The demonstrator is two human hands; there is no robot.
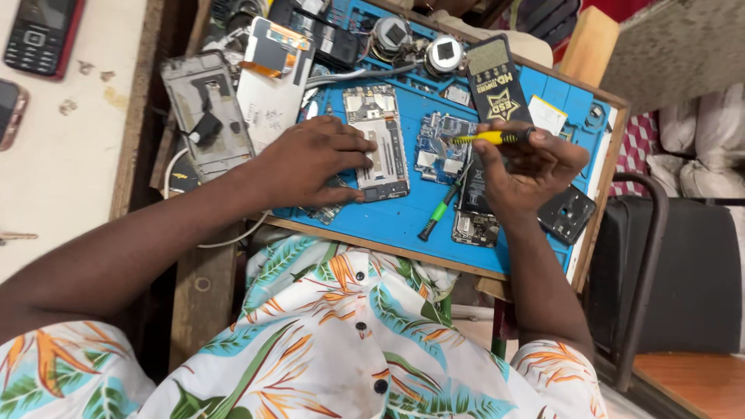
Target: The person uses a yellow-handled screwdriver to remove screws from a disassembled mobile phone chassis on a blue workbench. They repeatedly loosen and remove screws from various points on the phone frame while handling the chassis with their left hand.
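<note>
Your left hand (310, 159) lies flat, fingers spread, pinning the phone frame (378, 143) beneath its fingertips. Your right hand (528, 167) pinches the yellow screwdriver (485, 138). Ease that pressure and the frame may skid, letting the tip gouge the board (442, 147) beside it.

Two hands over the bench, left (310, 159) and right (528, 167). Two screwdrivers: a yellow one (485, 138), a green one (438, 211). One blue mat (396, 221). Two whole phones at far left: a keypad phone (40, 32) and a second phone (9, 112).
</note>
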